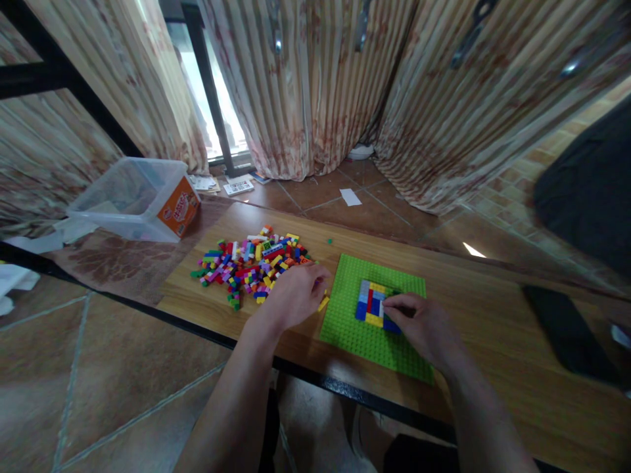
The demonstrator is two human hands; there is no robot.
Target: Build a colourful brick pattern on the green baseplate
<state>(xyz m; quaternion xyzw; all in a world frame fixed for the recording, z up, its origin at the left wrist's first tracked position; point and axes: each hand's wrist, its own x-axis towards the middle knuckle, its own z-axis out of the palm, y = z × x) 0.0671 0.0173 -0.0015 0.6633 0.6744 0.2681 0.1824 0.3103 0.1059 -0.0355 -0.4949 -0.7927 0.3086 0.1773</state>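
Observation:
A green baseplate (345, 335) lies on the table, bearing a flat patch of blue, light blue, yellow, red and white toy bricks (373, 320). My right hand (419, 322) is over the patch's right side, thumb and forefinger pinched on a small white brick (382, 307) at the patch. Its fingers partly cover the bricks on that side. At the right edge of a heap of mixed toy bricks (246, 269), my left hand (298, 292) hovers with curled fingers. Whatever those fingers hold, if anything, is hidden. Loose yellow bricks (323, 303) lie beside it, left of the baseplate.
A clear plastic box (123, 217) with an orange label stands beyond the wooden table (296, 341) at the left. One small green brick (330, 241) lies behind the baseplate. A dark flat object (566, 332) rests at the table's right. Curtains (315, 92) hang behind.

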